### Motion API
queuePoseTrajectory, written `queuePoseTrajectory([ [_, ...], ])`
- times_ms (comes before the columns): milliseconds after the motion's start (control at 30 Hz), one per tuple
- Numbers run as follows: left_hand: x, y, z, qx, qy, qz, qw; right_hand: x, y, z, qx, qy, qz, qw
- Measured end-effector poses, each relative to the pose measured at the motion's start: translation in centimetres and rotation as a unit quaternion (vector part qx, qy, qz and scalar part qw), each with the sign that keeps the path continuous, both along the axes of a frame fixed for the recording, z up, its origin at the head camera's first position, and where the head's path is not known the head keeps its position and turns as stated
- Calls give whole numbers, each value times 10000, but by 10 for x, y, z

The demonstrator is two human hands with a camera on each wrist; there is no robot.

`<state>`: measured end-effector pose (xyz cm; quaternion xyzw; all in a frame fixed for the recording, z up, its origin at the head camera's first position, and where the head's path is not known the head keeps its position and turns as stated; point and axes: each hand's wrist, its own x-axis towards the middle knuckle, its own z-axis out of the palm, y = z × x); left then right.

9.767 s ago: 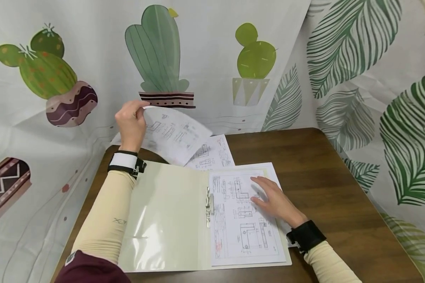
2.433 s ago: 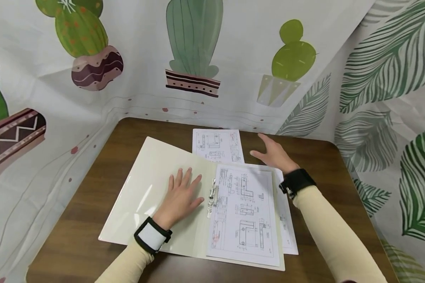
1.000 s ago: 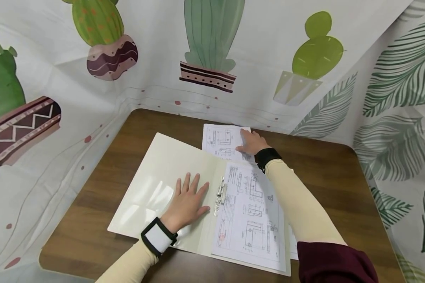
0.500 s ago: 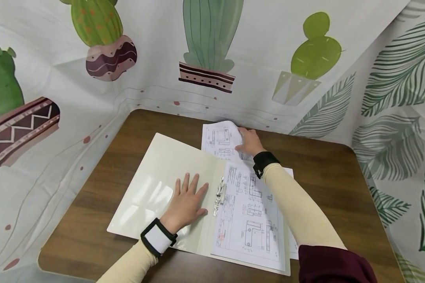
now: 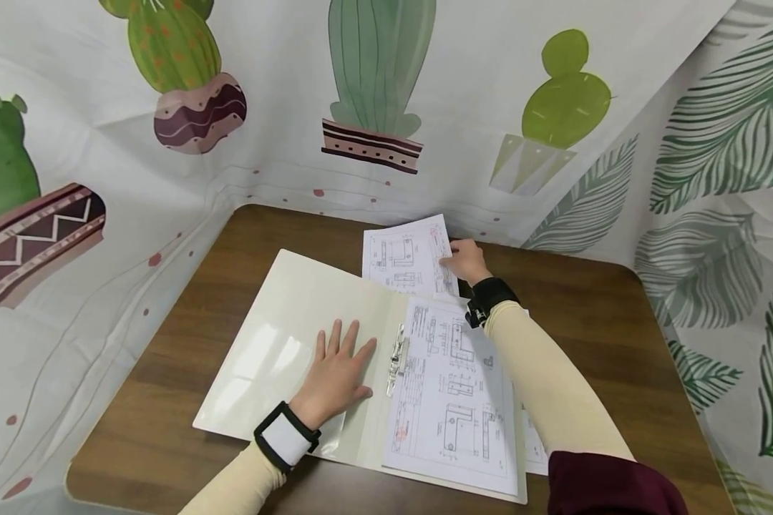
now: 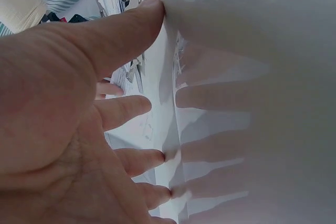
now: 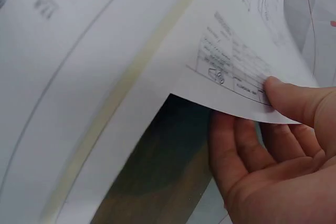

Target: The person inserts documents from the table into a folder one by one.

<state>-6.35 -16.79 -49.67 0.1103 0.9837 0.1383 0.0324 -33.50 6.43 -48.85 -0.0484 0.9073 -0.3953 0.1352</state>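
Right hand (image 5: 467, 261): pinches a loose white paper sheet with black line drawings (image 5: 396, 250), thumb on its printed face, fingers beneath.
Loose sheet: near the tabletop's far edge, gripped along its right edge and bent up there; its near end meets the folder's far edge.
Left hand (image 5: 335, 375): fingers spread wide, fingertips on the left cover of an open cream glossy folder (image 5: 315, 286).
Folder clip: a silver metal fastener (image 5: 397, 361) on the spine, just beside the left thumb.
Folder right half: white printed drawing pages (image 5: 451, 429); another paper's edge (image 5: 536, 450) juts from underneath, at right.
Tabletop edges: brown wood-grain tabletop (image 5: 618, 343) shows beyond both folder sides, broadly toward the right edge.
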Motion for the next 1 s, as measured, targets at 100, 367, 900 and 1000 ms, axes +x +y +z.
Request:
queuePoseTrajectory([
  [100, 1, 1, -1, -22, -20, -10, 10000, 1, 3, -1, -268, 92, -61, 9996],
  [367, 1, 3, 2, 53, 8, -16, 10000, -1, 6, 5, -778, 1029, -120, 9916],
  [900, 1, 3, -1, 112, -48, -21, 9999, -1, 9, 66, -1634, 2906, -247, 9424],
  [1000, 0, 3, 0, 109, -36, -35, 9999, 1, 16, 81, -1776, 3295, -413, 9264],
])
